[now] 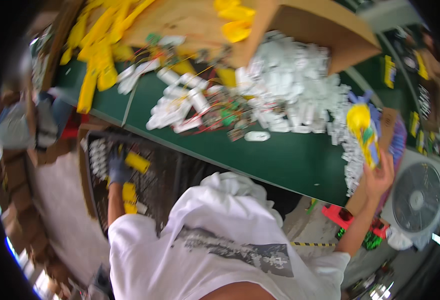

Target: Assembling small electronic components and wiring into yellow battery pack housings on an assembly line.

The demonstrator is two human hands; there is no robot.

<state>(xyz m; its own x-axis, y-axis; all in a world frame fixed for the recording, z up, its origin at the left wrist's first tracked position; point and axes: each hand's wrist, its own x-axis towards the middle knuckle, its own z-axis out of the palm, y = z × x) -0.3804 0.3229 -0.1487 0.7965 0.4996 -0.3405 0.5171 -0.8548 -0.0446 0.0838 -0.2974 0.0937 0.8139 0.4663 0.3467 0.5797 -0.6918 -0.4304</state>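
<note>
My left hand, in a grey glove, reaches into a dark crate below the bench's left side. Its fingers blur into the dark crate, so their grip is unclear. Beside it lie a yellow piece and rows of white pieces. Out at the right end of the bench, my bare right hand has its fingers closed on the lower end of a long yellow piece. Blue, finger-like shapes and a green patch show around that piece; its exact kind is blurred.
On the green bench white plastic pieces spill from a cardboard box. Wired circuit boards and white housings lie left of them, yellow strips farther left. A fan stands at right; a person is at left.
</note>
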